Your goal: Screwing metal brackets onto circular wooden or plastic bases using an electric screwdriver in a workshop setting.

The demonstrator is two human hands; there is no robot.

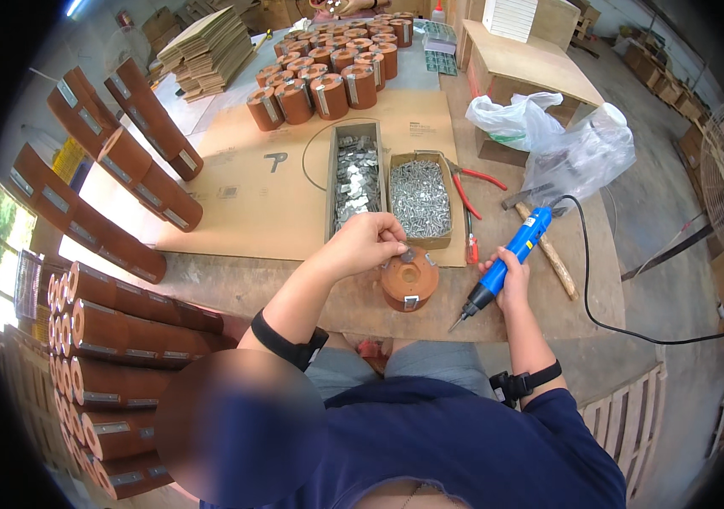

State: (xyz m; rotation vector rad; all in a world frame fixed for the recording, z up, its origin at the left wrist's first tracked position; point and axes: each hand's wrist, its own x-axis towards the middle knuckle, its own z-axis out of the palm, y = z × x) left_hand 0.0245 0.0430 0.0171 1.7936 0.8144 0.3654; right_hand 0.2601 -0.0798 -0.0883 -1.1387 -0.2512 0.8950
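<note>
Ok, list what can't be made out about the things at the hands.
All in the head view:
Small metal piece: full outline hidden by the left hand.
Blue power screwdriver: grip partly covered by the right hand; tip too small to tell its shape.
Black cord: far end cut off by the right edge.
Brown cylinder: underside faces away from the camera.

Left forearm (298, 297) is slanting up and inward; left hand (369, 240) is pinching between thumb and index fingertip, other fingers curling in. Right forearm (529, 332) is angling up and slightly inward; right hand (511, 276) is gripping firmly, fingers wrapping round. Hands are sitting well apart.
</note>
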